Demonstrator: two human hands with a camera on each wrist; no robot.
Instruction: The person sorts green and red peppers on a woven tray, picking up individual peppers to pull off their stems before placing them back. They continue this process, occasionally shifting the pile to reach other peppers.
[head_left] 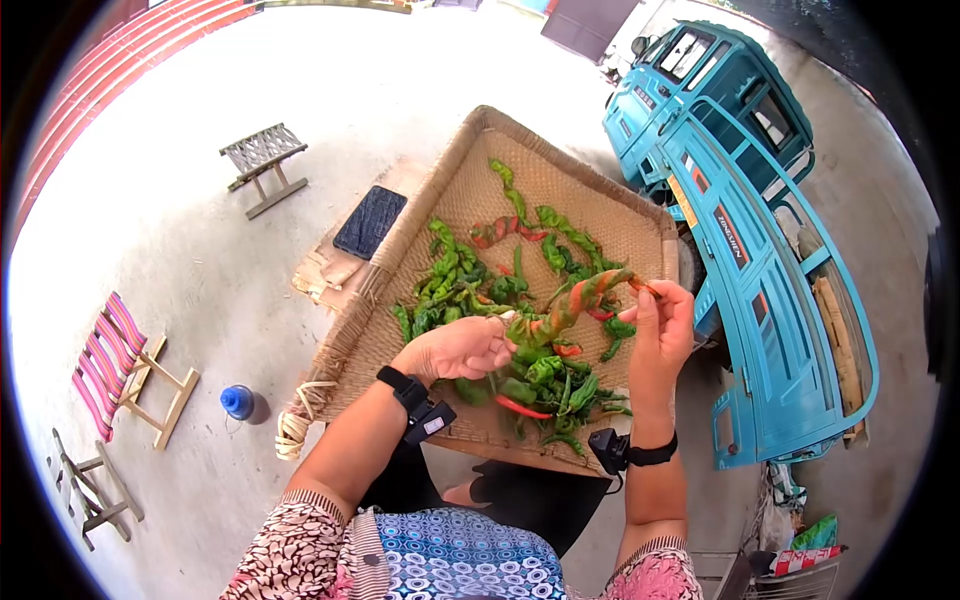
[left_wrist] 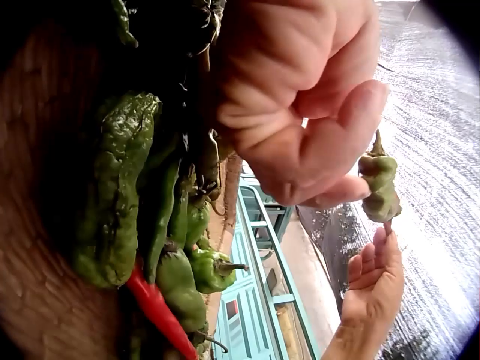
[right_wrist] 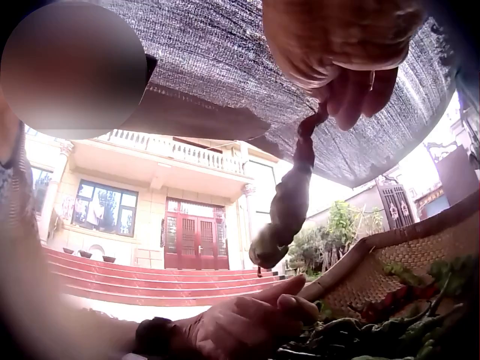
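Observation:
In the head view, my right hand [head_left: 662, 325] pinches a long, twisted, red-and-green pepper [head_left: 572, 310] by its tapered end. The right wrist view shows this pepper [right_wrist: 289, 202] dangling stem-down from the fingers. My left hand [head_left: 465, 347] is beside the stem end, its fingers bent and nothing visible in its grasp. Thumb and forefinger of the left hand [left_wrist: 304, 142] are parted near the stem in the left wrist view. Beneath both hands, a pile of green peppers [head_left: 545, 372], with some red ones, lies in a large woven basket [head_left: 590, 200].
A black phone [head_left: 369, 222] lies on cardboard left of the basket. Folding stools [head_left: 262, 152] and a blue bottle [head_left: 238, 402] stand on the concrete at left. A turquoise three-wheeled truck [head_left: 735, 250] is parked close by on the right.

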